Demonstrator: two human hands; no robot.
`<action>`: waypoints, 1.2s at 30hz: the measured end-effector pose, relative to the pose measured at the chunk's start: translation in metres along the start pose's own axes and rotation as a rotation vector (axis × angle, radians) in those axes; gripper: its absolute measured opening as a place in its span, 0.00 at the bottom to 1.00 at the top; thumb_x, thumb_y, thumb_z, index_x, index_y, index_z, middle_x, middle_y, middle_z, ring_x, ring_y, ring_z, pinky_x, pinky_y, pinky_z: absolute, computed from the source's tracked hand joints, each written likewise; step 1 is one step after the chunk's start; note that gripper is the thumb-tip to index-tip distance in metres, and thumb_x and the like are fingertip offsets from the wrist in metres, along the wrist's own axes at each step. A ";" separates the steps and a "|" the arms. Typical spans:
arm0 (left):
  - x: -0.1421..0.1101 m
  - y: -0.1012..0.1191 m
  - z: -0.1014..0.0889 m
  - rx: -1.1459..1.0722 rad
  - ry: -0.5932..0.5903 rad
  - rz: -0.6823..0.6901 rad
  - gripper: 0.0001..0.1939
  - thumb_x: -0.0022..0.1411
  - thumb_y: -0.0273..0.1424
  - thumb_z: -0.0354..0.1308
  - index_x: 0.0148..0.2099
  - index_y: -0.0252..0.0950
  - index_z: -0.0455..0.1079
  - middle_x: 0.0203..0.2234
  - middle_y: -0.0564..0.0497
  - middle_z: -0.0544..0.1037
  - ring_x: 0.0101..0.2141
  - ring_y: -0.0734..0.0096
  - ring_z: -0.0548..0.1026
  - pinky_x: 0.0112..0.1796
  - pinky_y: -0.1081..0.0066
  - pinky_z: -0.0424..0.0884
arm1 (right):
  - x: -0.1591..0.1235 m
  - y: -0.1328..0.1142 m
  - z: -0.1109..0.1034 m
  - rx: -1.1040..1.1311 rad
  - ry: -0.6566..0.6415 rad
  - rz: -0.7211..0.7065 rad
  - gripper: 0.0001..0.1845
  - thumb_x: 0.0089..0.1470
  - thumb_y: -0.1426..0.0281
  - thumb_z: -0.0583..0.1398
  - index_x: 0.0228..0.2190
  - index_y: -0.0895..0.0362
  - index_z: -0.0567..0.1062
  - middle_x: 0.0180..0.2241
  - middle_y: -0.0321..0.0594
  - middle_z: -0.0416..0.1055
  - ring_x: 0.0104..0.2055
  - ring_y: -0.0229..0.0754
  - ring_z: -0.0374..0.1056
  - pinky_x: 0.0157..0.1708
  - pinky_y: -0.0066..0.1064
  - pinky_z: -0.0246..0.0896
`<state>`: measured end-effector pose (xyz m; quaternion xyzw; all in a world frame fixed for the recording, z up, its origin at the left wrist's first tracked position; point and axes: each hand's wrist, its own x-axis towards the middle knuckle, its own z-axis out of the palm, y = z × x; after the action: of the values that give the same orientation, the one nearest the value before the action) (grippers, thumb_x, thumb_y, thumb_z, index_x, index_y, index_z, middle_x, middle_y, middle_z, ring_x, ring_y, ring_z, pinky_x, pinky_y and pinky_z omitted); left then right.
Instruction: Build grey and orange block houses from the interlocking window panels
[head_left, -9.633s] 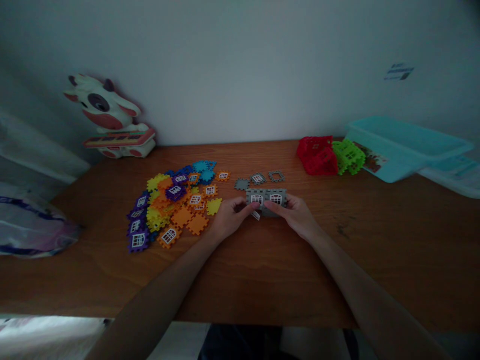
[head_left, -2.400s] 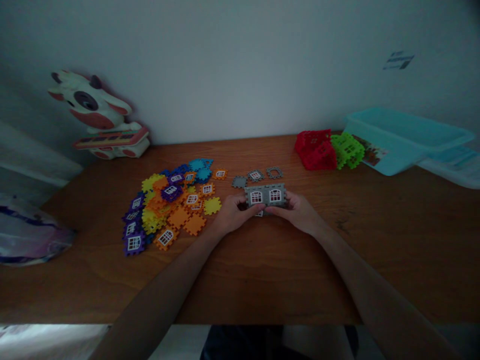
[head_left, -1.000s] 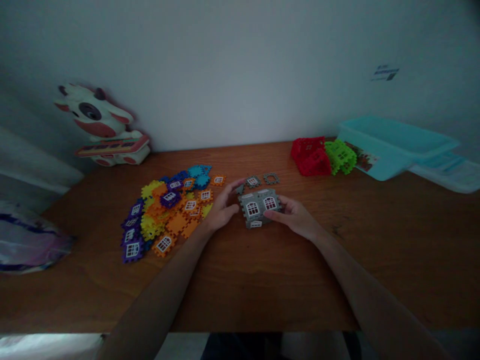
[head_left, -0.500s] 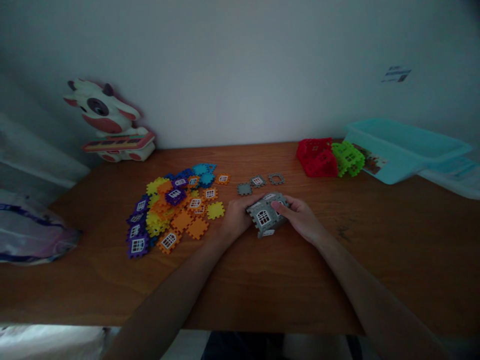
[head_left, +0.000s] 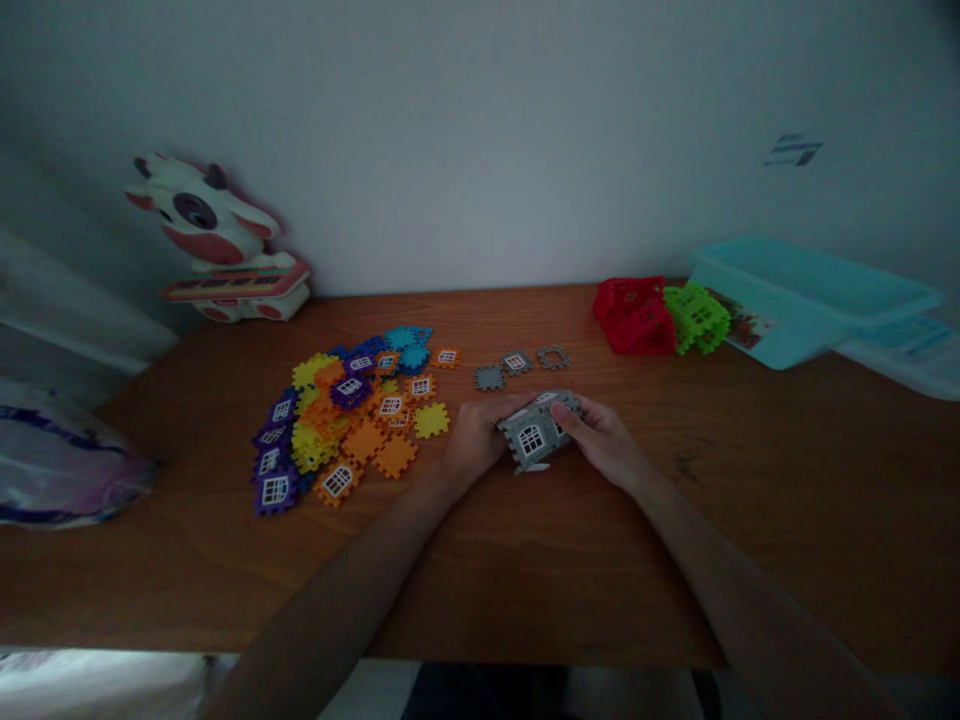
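Held between the person's hands, a small house of interlocking grey plastic panels (head_left: 534,432), with notched edges and white arched window frames, sits tilted over the middle of a long wooden table (head_left: 675,570), well back from the table's near edge and well short of the white wall (head_left: 480,150) behind. Whether it touches the wood, I can't tell. The left hand (head_left: 475,438) presses against the house's left end with its fingers curled over the top, while the right hand (head_left: 602,442) closes on the right end, its fingertips (head_left: 561,412) pressed onto the grey panels, so the two hands nearly meet around it. Both forearms reach in from the near edge, angled toward each other. Just beyond the left hand lies a loose heap of flat waffle-textured plastic panels (head_left: 352,420) in orange, yellow, purple and blue, many with white windows. Ahead of the grip, three loose grey panels (head_left: 515,362) lie in a short row, one an open square frame. Farther right, past the right hand, a red lattice plastic house (head_left: 634,317) stands touching a green lattice plastic house (head_left: 697,317), just beside a shallow turquoise plastic tub (head_left: 795,300).
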<state>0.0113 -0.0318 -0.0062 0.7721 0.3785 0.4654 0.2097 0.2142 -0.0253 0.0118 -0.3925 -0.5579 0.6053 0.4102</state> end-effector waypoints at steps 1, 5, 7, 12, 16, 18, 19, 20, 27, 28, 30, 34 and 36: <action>0.000 0.000 0.000 0.003 -0.006 0.013 0.26 0.59 0.16 0.61 0.58 0.40 0.75 0.50 0.47 0.82 0.47 0.62 0.83 0.49 0.64 0.80 | 0.000 0.001 0.000 0.002 0.007 0.001 0.27 0.47 0.43 0.68 0.37 0.53 0.80 0.33 0.38 0.80 0.32 0.41 0.73 0.36 0.33 0.69; -0.001 -0.001 0.000 0.022 -0.022 0.052 0.27 0.60 0.17 0.61 0.60 0.40 0.74 0.51 0.46 0.81 0.48 0.63 0.82 0.50 0.65 0.80 | 0.000 0.004 0.000 0.000 0.032 -0.014 0.27 0.48 0.43 0.67 0.36 0.53 0.80 0.33 0.39 0.80 0.32 0.41 0.73 0.35 0.34 0.70; -0.002 0.000 0.000 0.032 -0.022 0.064 0.27 0.60 0.17 0.60 0.60 0.40 0.73 0.51 0.47 0.81 0.48 0.63 0.82 0.50 0.65 0.80 | 0.000 0.006 -0.001 0.001 0.031 -0.023 0.26 0.48 0.44 0.67 0.36 0.53 0.80 0.33 0.39 0.80 0.31 0.42 0.73 0.35 0.34 0.70; -0.001 0.003 0.001 0.012 -0.009 0.050 0.25 0.60 0.18 0.60 0.59 0.37 0.74 0.50 0.44 0.81 0.47 0.62 0.83 0.49 0.64 0.80 | 0.001 0.008 -0.001 0.025 0.027 -0.031 0.24 0.50 0.45 0.67 0.36 0.52 0.80 0.33 0.38 0.80 0.31 0.42 0.72 0.36 0.34 0.69; 0.003 0.004 0.003 -0.041 -0.008 -0.085 0.26 0.55 0.15 0.62 0.54 0.39 0.78 0.45 0.47 0.84 0.43 0.64 0.84 0.46 0.66 0.81 | 0.002 0.008 -0.002 0.018 0.028 -0.022 0.25 0.50 0.44 0.66 0.36 0.52 0.81 0.33 0.39 0.80 0.31 0.42 0.72 0.36 0.35 0.68; 0.005 0.003 0.003 -0.074 -0.013 -0.148 0.26 0.54 0.14 0.61 0.54 0.38 0.78 0.45 0.47 0.84 0.41 0.64 0.84 0.44 0.66 0.81 | 0.003 0.007 -0.002 -0.004 0.016 -0.018 0.27 0.50 0.43 0.66 0.36 0.52 0.81 0.33 0.40 0.80 0.32 0.43 0.73 0.36 0.36 0.69; 0.005 0.002 0.003 -0.087 -0.018 -0.169 0.26 0.54 0.14 0.61 0.54 0.37 0.78 0.45 0.47 0.84 0.41 0.63 0.84 0.44 0.65 0.81 | 0.003 0.006 -0.002 -0.012 0.007 -0.016 0.27 0.48 0.43 0.66 0.36 0.52 0.81 0.34 0.40 0.80 0.33 0.44 0.73 0.36 0.36 0.69; 0.005 0.002 0.003 -0.099 -0.025 -0.184 0.26 0.55 0.14 0.61 0.55 0.36 0.77 0.45 0.46 0.84 0.41 0.63 0.84 0.45 0.65 0.81 | 0.003 0.005 -0.003 -0.018 -0.001 -0.012 0.27 0.47 0.43 0.67 0.36 0.52 0.81 0.34 0.40 0.81 0.33 0.44 0.74 0.36 0.36 0.69; 0.006 0.004 0.002 -0.138 -0.093 -0.183 0.25 0.56 0.16 0.61 0.55 0.36 0.78 0.45 0.45 0.84 0.40 0.58 0.85 0.43 0.62 0.81 | 0.003 0.002 0.000 0.004 0.028 0.012 0.24 0.43 0.45 0.71 0.32 0.52 0.81 0.33 0.38 0.81 0.33 0.43 0.74 0.38 0.37 0.71; 0.006 0.004 0.002 -0.138 -0.094 -0.176 0.25 0.56 0.16 0.62 0.55 0.37 0.78 0.45 0.45 0.84 0.40 0.58 0.85 0.43 0.62 0.81 | 0.003 0.002 0.000 0.014 0.032 0.013 0.24 0.43 0.46 0.71 0.32 0.52 0.81 0.33 0.38 0.81 0.33 0.43 0.74 0.39 0.37 0.71; 0.006 0.005 0.002 -0.143 -0.085 -0.191 0.25 0.56 0.17 0.62 0.54 0.36 0.78 0.45 0.45 0.84 0.40 0.58 0.85 0.44 0.62 0.81 | 0.004 0.002 0.001 0.026 0.027 0.020 0.23 0.43 0.46 0.71 0.33 0.52 0.81 0.33 0.38 0.82 0.33 0.43 0.75 0.39 0.38 0.71; 0.006 0.005 0.002 -0.139 -0.046 -0.255 0.25 0.56 0.17 0.63 0.55 0.37 0.77 0.45 0.47 0.84 0.42 0.60 0.84 0.45 0.63 0.81 | 0.005 0.000 0.000 -0.009 -0.004 0.037 0.24 0.44 0.46 0.70 0.35 0.52 0.82 0.34 0.39 0.82 0.33 0.44 0.76 0.39 0.38 0.71; 0.006 0.004 0.002 -0.122 -0.024 -0.240 0.26 0.56 0.18 0.64 0.56 0.39 0.76 0.47 0.48 0.83 0.43 0.60 0.84 0.46 0.62 0.80 | 0.004 -0.002 -0.001 -0.023 -0.006 0.041 0.24 0.44 0.47 0.70 0.34 0.51 0.82 0.34 0.39 0.82 0.33 0.44 0.76 0.39 0.38 0.72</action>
<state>0.0162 -0.0298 -0.0008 0.7124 0.4367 0.4500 0.3150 0.2135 -0.0212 0.0133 -0.4070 -0.5577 0.6083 0.3914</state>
